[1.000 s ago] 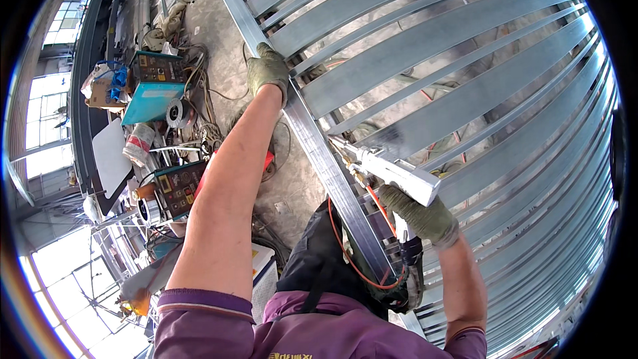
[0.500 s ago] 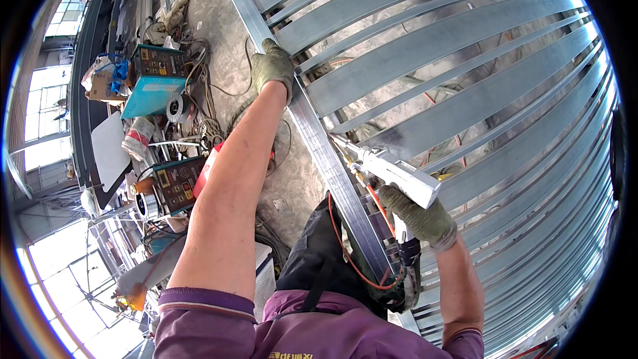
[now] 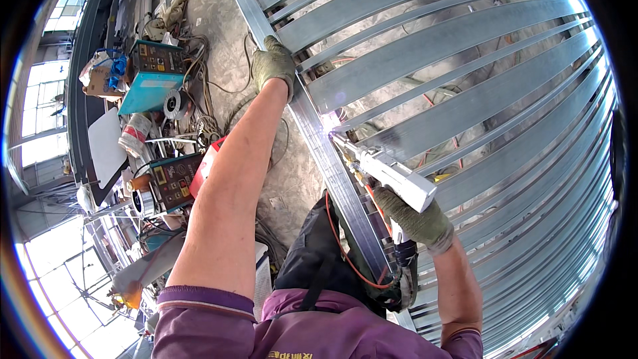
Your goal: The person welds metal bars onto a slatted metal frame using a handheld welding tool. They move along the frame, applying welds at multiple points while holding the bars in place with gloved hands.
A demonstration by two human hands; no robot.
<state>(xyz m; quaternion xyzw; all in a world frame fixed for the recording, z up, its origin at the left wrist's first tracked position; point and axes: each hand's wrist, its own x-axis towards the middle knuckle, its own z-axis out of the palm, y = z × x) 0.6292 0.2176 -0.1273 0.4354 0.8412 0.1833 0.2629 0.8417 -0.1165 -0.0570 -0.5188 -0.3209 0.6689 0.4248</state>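
Note:
My right hand (image 3: 417,219), in a green work glove, is closed round a white hand-held welding gun (image 3: 400,179). The gun's nozzle points at the joint between a slat and the long edge rail (image 3: 312,126) of a metal frame. A bright violet-white glow (image 3: 330,121) shines at the tip. Farther up the rail my left hand (image 3: 273,66), gloved too, is wrapped over the metal; its fingertips are partly hidden. Wide and narrow galvanized slats (image 3: 425,70) run off the rail to the right. An orange hose (image 3: 342,242) trails below the gun.
Left of the rail, on the concrete floor (image 3: 229,20), stand two teal-sided machines (image 3: 147,90) (image 3: 174,183) with control panels, a wire spool (image 3: 175,104) and tangled cables (image 3: 206,116). A red object (image 3: 205,166) sits partly behind my left forearm. More cables lie beneath the slats.
A bright glow has appeared at the welding gun's tip. My right hand and the gun have shifted very slightly left. The left hand keeps its place on the rail.

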